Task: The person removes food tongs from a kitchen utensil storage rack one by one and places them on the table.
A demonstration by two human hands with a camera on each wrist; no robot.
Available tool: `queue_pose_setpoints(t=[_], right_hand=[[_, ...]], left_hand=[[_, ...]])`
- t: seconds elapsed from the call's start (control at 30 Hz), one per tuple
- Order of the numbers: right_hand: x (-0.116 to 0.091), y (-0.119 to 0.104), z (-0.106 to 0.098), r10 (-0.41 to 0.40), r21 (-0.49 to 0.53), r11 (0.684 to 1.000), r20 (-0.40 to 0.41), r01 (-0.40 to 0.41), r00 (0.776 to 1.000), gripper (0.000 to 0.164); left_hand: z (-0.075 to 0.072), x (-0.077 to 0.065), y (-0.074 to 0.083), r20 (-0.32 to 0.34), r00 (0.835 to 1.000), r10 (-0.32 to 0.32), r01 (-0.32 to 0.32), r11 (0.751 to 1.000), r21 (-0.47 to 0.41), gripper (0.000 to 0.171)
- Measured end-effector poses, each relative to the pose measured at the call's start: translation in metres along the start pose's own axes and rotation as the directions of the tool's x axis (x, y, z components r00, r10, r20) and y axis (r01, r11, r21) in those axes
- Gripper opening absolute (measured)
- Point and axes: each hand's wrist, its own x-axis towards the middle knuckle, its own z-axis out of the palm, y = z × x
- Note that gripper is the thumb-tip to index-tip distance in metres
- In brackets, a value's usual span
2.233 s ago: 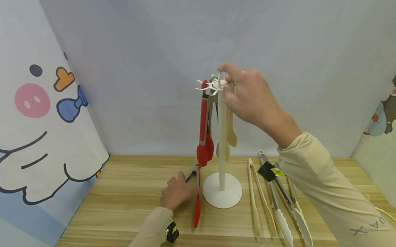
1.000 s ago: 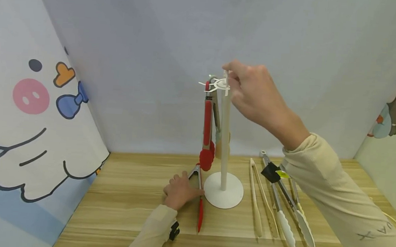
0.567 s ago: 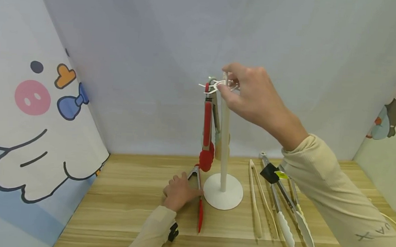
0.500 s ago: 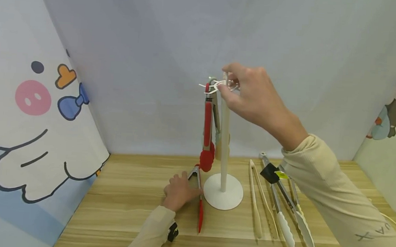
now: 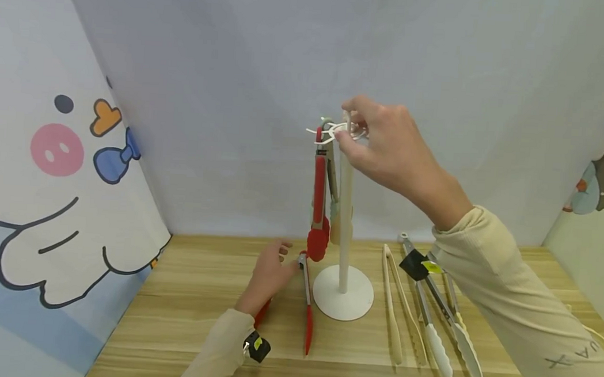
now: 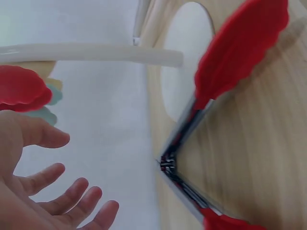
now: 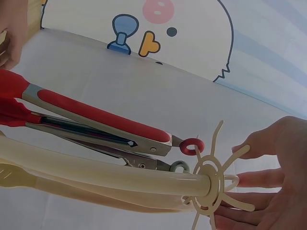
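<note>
Your right hand grips one white stand by its top, with perhaps three hanging tongs; your loose-fingered left hand is near one red-tipped pair on the worktop.

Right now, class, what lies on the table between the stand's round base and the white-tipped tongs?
Beige tongs lie between the round base and the white-tipped tongs; the head view shows it.

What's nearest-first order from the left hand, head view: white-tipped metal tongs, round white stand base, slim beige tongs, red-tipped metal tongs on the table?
1. Red-tipped tongs: beside the left hand
2. Stand base: right of those
3. Beige tongs: right of it
4. White-tipped tongs: right of those
</note>
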Motion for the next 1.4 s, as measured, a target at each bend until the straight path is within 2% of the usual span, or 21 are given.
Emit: queue_pose_setpoints(t=[0.2, 0.33, 0.57, 0.77, 1.07, 1.2, 1.4], right_hand=[[0.000, 0.001, 0.000, -0.008, -0.001, 1.000, -0.006, 0.008, 1.000, 0.033], [0.000, 0.002, 0.001, -0.008, 0.005, 1.000, -0.005, 0.008, 1.000, 0.033], [0.001, 0.003, 0.002, -0.012, 0.010, 1.000, -0.004, 0.012, 1.000, 0.032], [0.002, 0.004, 0.002, -0.012, 0.019, 1.000, 0.004, 0.012, 1.000, 0.032], [0.003, 0.005, 0.003, -0.011, 0.021, 1.000, 0.007, 0.010, 1.000, 0.032], [0.003, 0.006, 0.004, -0.015, 0.027, 1.000, 0.013, 0.014, 1.000, 0.031], [0.002, 0.007, 0.004, -0.021, 0.021, 1.000, 0.009, 0.021, 1.000, 0.031]], left_hand=[[-0.005, 0.001, 0.010, -0.084, 0.993, 0.086, -0.092, 0.993, -0.069, 0.036], [-0.008, 0.001, 0.015, -0.151, 0.982, 0.111, -0.128, 0.985, -0.112, 0.033], [-0.017, 0.001, 0.030, -0.213, 0.963, 0.164, -0.212, 0.950, -0.231, 0.032], [-0.026, -0.002, 0.046, -0.205, 0.953, 0.222, -0.276, 0.918, -0.285, 0.035], [-0.031, -0.002, 0.063, -0.191, 0.943, 0.272, -0.322, 0.890, -0.324, 0.039], [-0.032, -0.001, 0.068, -0.179, 0.944, 0.277, -0.323, 0.886, -0.333, 0.039], [-0.033, 0.001, 0.077, -0.160, 0.950, 0.267, -0.307, 0.894, -0.328, 0.039]])
